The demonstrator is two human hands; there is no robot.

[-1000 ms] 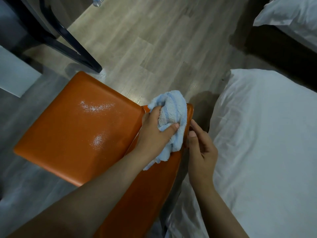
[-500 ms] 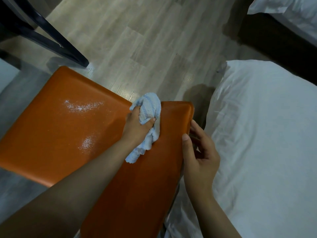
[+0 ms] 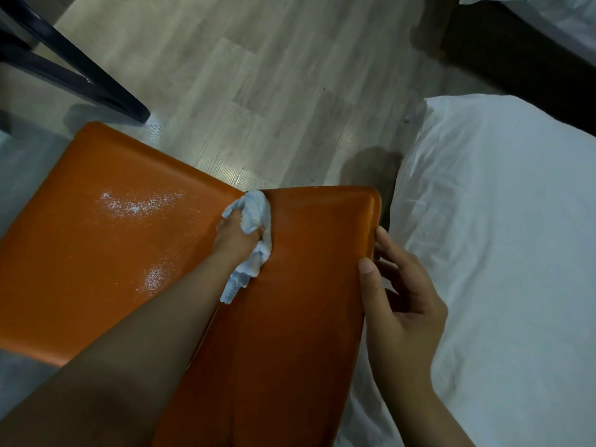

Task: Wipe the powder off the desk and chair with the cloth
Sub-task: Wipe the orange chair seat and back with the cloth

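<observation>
- Dark legs (image 3: 80, 82) slant in from the upper left corner. They are cut off by the frame, so what they carry cannot be seen.
- The pale wood-look floor (image 3: 258, 91) fills the top middle.
- The orange seat (image 3: 64, 269) of the chair lies at the left, and its near corner is hidden under the left forearm.
- White powder (image 3: 142, 203) lies in a streak on the far part of the seat. A smaller patch (image 3: 154, 279) lies nearer, just beside the forearm, with fine specks scattered between the two.
- The left hand (image 3: 235, 237) grips the light blue cloth (image 3: 256, 214), its fingers curled round the bunched fabric. The fingertips are buried in the cloth and cannot be made out.
- The cloth sits at the crease where the seat meets the backrest, near the chair's far edge. A loose end trails toward the camera.
- The orange backrest (image 3: 306, 301) is seen steeply from above. Its lower part runs out of the bottom of the frame.
- The right hand (image 3: 403, 304) holds the backrest's right edge. The thumb lies on the front face and the fingers (image 3: 392, 250) reach round the edge, pinching it. Their grip on the rear face is hidden.
- A bed (image 3: 500, 253) with a rumpled white sheet fills the right side, close beside the chair.
- A dark gap and another strip of white bedding show at the top right corner, too cropped to tell more.
</observation>
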